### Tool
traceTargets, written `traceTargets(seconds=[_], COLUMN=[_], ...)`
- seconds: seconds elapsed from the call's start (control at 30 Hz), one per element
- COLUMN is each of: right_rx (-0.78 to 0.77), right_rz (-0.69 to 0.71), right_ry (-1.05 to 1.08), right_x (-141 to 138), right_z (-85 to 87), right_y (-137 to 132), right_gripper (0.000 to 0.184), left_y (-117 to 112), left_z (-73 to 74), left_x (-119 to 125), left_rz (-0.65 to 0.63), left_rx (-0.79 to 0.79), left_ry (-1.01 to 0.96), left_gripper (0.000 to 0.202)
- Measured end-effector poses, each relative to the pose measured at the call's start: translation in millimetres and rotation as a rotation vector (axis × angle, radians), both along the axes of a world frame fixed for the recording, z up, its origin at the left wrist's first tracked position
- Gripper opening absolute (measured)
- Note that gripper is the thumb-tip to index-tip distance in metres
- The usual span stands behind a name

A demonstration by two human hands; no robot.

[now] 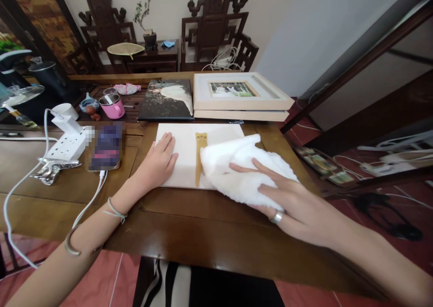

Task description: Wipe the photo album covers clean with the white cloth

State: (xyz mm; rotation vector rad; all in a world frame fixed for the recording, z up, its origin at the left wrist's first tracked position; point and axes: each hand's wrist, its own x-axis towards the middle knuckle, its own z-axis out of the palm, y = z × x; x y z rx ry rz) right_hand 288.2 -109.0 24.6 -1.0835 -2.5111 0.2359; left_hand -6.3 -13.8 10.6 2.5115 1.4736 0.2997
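Note:
A pale flat panel [182,156], which looks like the back of a picture frame, lies on the wooden table in front of me. A tan strip [202,156] with a wider top end runs down its middle, like a stand leg. My left hand [163,158] rests flat on the panel's left edge, fingers stretched out and holding nothing. In my right hand [284,194] is a white fluffy cloth [233,162], pressed over the panel's right side. Part of the cloth spreads beyond the panel, and the panel's right part is hidden under it.
Behind the panel lie a dark picture panel [165,99] and stacked light wooden frames [241,90]. To the left are a phone [106,147] on a cable, a white power strip [69,142], a pink mug [113,106] and a kettle [47,72]. The table's front edge is near me.

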Motion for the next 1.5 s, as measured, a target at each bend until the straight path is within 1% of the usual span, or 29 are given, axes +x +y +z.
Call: traceTargets(seconds=[0.1,0.23,0.3,0.33,0.4,0.47,0.67,0.73,0.77,0.83,0.9,0.97,1.07,1.13,1.2,1.23,1.27,1.33,1.4,1.5], right_rx=[-0.020,-0.056,-0.053,-0.045,-0.022,0.000,0.033,0.017,0.005,-0.018,-0.028,-0.031,-0.067,-0.102,-0.114,-0.111,-0.100,-0.069,-0.035,0.004], right_rz=[-0.058,-0.216,-0.273,-0.279,-0.261,-0.212,0.042,0.099,0.114,0.114,0.086,0.017,-0.143,-0.240,-0.302,-0.311,-0.304,-0.245,-0.163,-0.021], right_ry=[-0.006,-0.003,0.004,0.006,0.015,0.024,0.018,0.010,0.008,0.012,0.033,0.046,0.032,0.017,0.011,0.010,0.011,0.015,0.024,0.042], right_x=[-2.4,-14.5,-19.6,-21.4,-23.6,-23.8,-12.0,-5.5,-2.3,2.9,5.9,6.2,2.5,-1.8,-7.0,-9.8,-12.5,-16.7,-18.0,-12.7], right_z=[-1.4,-7.4,-10.4,-11.5,-12.1,-11.1,-3.6,-1.3,-0.6,-0.5,-2.4,-5.6,-10.9,-13.4,-14.5,-14.6,-14.4,-13.7,-12.4,-8.0], right_y=[34.0,86.4,102.5,106.0,103.0,87.0,4.5,-13.8,-18.4,-17.6,-4.1,19.3,62.3,87.5,102.6,104.9,103.4,89.2,63.5,17.4], right_gripper=[0.023,0.025,0.027,0.027,0.029,0.029,0.019,0.019,0.019,0.019,0.020,0.021,0.022,0.027,0.033,0.034,0.034,0.030,0.024,0.022], left_y=[1.6,5.0,6.2,6.7,7.3,7.3,3.2,1.7,1.3,1.4,2.6,4.2,6.1,7.0,7.7,8.1,8.4,8.7,8.4,6.2], left_z=[-1.6,-4.9,-6.1,-6.6,-7.3,-7.3,-1.7,-0.2,-0.1,-1.2,-3.5,-5.6,-7.1,-7.3,-7.5,-7.9,-8.3,-9.3,-10.0,-8.9], left_x=[0.0,-2.3,-4.0,-4.8,-6.3,-6.9,-2.2,-0.5,-0.1,-0.1,-1.1,-2.3,-3.4,-3.9,-4.6,-5.1,-5.8,-7.1,-7.7,-6.4], left_rz=[-0.005,-0.015,-0.019,-0.022,-0.027,-0.025,-0.001,0.001,0.000,-0.002,-0.008,-0.016,-0.019,-0.015,-0.014,-0.016,-0.019,-0.026,-0.026,-0.017], left_rx=[0.005,0.011,0.010,0.008,0.009,0.009,-0.005,-0.001,0.000,0.007,0.013,0.016,0.016,0.011,0.005,0.004,0.006,0.011,0.019,0.027], left_ry=[-0.013,-0.012,-0.009,-0.010,-0.020,-0.029,0.001,0.005,0.003,-0.005,-0.015,-0.020,-0.018,-0.009,0.000,0.002,0.000,-0.004,-0.011,-0.018], left_gripper=[0.054,0.054,0.055,0.055,0.054,0.054,0.054,0.054,0.054,0.054,0.054,0.053,0.054,0.054,0.055,0.055,0.055,0.054,0.054,0.053])
